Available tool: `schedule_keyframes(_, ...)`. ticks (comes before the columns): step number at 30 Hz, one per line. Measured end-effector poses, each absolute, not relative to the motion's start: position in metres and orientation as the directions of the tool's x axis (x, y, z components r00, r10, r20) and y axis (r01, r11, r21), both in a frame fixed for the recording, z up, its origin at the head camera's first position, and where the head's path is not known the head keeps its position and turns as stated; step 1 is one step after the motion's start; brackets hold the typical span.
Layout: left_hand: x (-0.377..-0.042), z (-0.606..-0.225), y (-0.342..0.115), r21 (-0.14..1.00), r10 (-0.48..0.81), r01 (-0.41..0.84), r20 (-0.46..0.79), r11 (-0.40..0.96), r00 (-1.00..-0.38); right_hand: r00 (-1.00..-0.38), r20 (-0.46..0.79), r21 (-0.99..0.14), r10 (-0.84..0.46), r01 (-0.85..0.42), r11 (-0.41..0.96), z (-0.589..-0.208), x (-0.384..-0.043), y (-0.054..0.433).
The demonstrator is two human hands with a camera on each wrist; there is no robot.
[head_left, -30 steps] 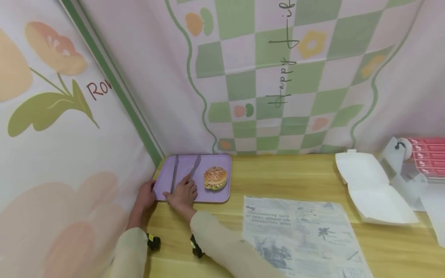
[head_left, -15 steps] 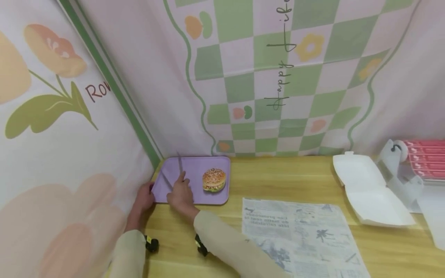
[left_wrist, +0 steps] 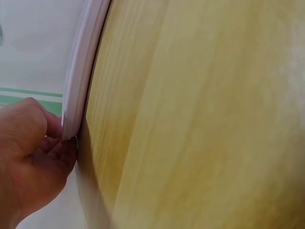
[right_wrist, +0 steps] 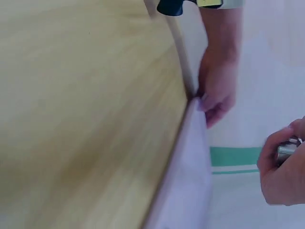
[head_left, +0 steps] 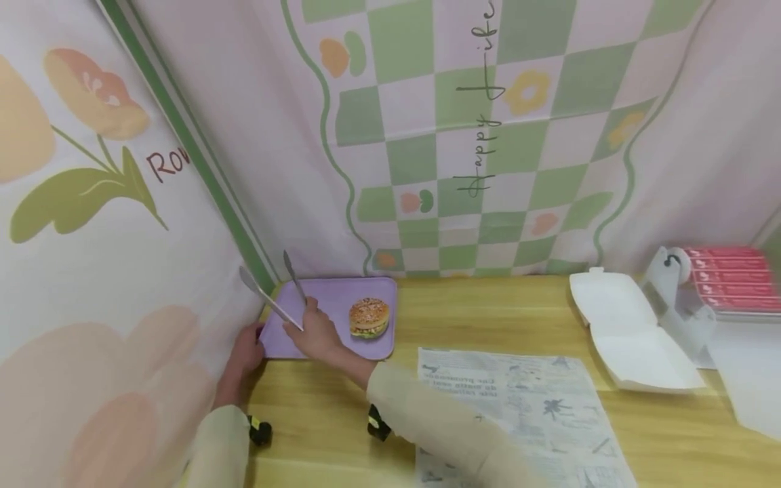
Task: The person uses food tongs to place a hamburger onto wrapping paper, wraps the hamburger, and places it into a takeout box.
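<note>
Silver metal tongs (head_left: 270, 302) I'm watching are pointing toward printed fabric backdrop (head_left: 409, 159) above left part of lavender rectangular tray (head_left: 335, 298), their arms standing apart. Right hand (head_left: 318, 335) is clasping tongs round near end. Left hand (head_left: 247, 349) is pinching tray's near left corner. Round sesame-topped burger (head_left: 369, 318) is sitting on tray's right side, apart from tongs. Tray is lying on yellowish wood-grain table (head_left: 482, 312). To right, I'm seeing flat newspaper-print sheet (head_left: 537, 393) and, past it, open white clamshell box (head_left: 641, 356).

Wood-grain tbl (head_left: 476, 312), grn/wht check-print wall (head_left: 457, 149) behind, floral wall (head_left: 91, 285) on L.
</note>
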State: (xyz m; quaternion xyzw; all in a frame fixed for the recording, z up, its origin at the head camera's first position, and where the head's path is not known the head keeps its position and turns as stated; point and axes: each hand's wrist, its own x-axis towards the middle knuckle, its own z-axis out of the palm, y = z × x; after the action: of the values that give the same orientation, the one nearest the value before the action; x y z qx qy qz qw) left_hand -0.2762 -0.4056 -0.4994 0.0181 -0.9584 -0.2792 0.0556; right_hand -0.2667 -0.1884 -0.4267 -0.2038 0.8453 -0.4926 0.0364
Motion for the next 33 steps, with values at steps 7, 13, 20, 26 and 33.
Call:
schedule_keyframes(7,-0.274,-0.497,-0.406,0.525,-0.062,-0.008,0.086,0.851,-0.994,-0.801,0.180,-0.758,-0.571,-0.483,0.438,-0.408,-0.267,-0.143)
schedule_keyframes(13,-0.273,-0.499,-0.408,0.526,-0.035,0.035,0.123,0.849,-0.992,-0.692,0.174,-0.625,-0.701,-0.627,0.464,-0.410,-0.266,-0.097)
schedule_keyframes(20,-0.276,-0.505,-0.408,0.510,-0.037,0.044,0.149,0.859,-0.988,-0.650,0.149,-0.509,-0.745,-0.697,0.505,-0.424,-0.269,-0.055)
schedule_keyframes(26,-0.277,-0.503,-0.405,0.518,-0.073,-0.017,0.088,0.855,-0.993,-0.655,0.111,-0.505,-0.747,-0.685,0.525,-0.431,-0.272,-0.022)
schedule_keyframes(33,-0.275,-0.501,-0.404,0.517,-0.041,0.031,0.127,0.856,-0.991,-0.678,0.125,-0.483,-0.725,-0.679,0.552,-0.436,-0.281,0.010)
